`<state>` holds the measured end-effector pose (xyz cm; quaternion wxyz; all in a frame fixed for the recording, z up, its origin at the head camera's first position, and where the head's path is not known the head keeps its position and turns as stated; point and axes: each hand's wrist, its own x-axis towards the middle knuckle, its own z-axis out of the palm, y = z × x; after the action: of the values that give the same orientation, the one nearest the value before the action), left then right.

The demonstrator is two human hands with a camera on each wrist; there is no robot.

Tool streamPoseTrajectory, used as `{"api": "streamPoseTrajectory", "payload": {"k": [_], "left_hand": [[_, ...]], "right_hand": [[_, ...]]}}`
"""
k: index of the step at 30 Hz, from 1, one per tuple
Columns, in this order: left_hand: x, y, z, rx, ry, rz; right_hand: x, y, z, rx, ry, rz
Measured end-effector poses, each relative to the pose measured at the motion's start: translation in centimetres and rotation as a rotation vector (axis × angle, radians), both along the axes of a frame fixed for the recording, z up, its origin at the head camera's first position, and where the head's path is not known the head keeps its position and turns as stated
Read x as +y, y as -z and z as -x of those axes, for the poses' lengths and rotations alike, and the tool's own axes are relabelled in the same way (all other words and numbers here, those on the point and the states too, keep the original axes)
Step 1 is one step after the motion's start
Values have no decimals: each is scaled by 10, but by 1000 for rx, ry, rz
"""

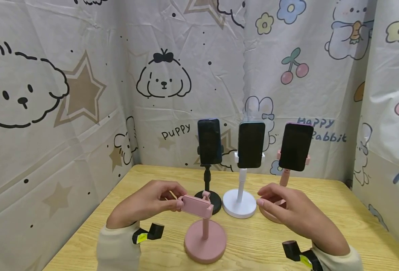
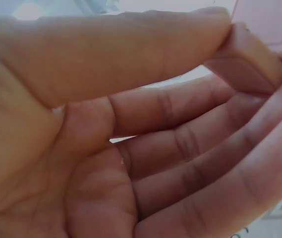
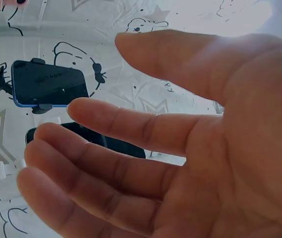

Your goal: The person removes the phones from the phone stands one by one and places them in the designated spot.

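Note:
A pink phone stand [image 1: 205, 242] with a round base stands at the front of the table, its phone holder [image 1: 195, 206] carrying no phone. My left hand [image 1: 148, 201] pinches the left end of that holder between thumb and fingertips. In the left wrist view the holder's pink end piece [image 2: 245, 64] sits between thumb and fingers. To the right of the stand, my right hand [image 1: 292, 207] hovers with loosely bent fingers and nothing in its grasp. It partly covers another pink stand [image 1: 285, 178] behind it, which holds a dark phone [image 1: 296, 146].
Behind stand a black stand [image 1: 207, 178] with a phone [image 1: 209, 141] and a white stand [image 1: 241, 203] with a phone [image 1: 251, 145]. Patterned cloth [image 1: 213, 75] hangs behind and beside the wooden table [image 1: 162, 248].

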<state>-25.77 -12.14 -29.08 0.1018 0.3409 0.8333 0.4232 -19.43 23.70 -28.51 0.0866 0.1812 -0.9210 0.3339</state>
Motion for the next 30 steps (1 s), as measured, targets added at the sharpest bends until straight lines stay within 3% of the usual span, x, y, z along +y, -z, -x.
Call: {"api": "streamPoseTrajectory", "payload": {"k": [8,13,30], "left_hand": [[-25,2,2,-13,-39,-15],[-41,4,3,36,-77,-16],[-76,12,12,87,-289,-120]], "right_hand": [[4,0,1,-15,15,-17],[4,0,2,-23,26,-32],[5,4,5,-48,33,-39]]}}
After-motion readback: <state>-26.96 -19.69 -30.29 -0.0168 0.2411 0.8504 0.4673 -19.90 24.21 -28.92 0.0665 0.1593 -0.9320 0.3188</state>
